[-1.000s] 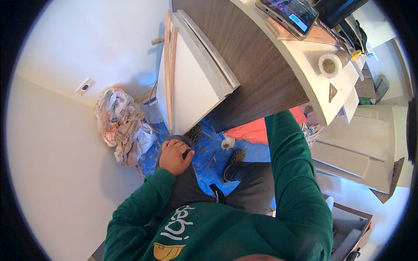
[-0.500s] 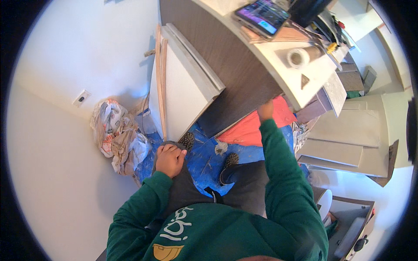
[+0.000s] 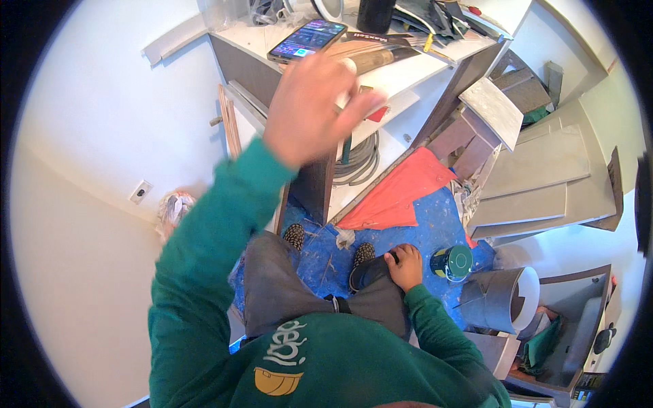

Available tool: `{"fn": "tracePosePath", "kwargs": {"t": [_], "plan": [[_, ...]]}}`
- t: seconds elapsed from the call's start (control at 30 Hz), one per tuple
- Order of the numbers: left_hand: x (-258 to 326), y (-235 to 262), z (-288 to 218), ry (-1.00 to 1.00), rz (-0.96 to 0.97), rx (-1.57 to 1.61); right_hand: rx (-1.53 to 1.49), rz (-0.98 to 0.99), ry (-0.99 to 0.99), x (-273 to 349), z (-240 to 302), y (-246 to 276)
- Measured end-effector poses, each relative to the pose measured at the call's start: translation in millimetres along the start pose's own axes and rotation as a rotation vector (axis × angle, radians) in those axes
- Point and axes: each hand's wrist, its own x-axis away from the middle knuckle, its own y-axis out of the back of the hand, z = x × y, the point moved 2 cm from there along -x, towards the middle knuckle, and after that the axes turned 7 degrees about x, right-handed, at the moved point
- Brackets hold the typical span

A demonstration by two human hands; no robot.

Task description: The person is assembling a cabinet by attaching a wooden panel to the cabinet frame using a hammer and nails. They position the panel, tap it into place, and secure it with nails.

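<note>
Over the cluttered white surface (image 3: 408, 73) and the blue floor sheet (image 3: 435, 224), we have swapped hands: our left hand (image 3: 306, 109) is now raised, blurred, fingers together and seemingly empty, just short of the phone (image 3: 306, 39), while our right hand (image 3: 406, 266) rests curled on our knee.
</note>
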Motion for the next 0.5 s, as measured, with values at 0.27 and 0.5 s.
{"fn": "tracePosePath", "kwargs": {"t": [0.27, 0.5], "plan": [[-104, -60, 33, 0.362, 0.570, -0.370, -0.020, -0.079, 0.029, -3, 3, -3], [-98, -61, 39, 0.339, 0.569, -0.410, -0.059, -0.113, 0.047, -2, -2, -5]]}}
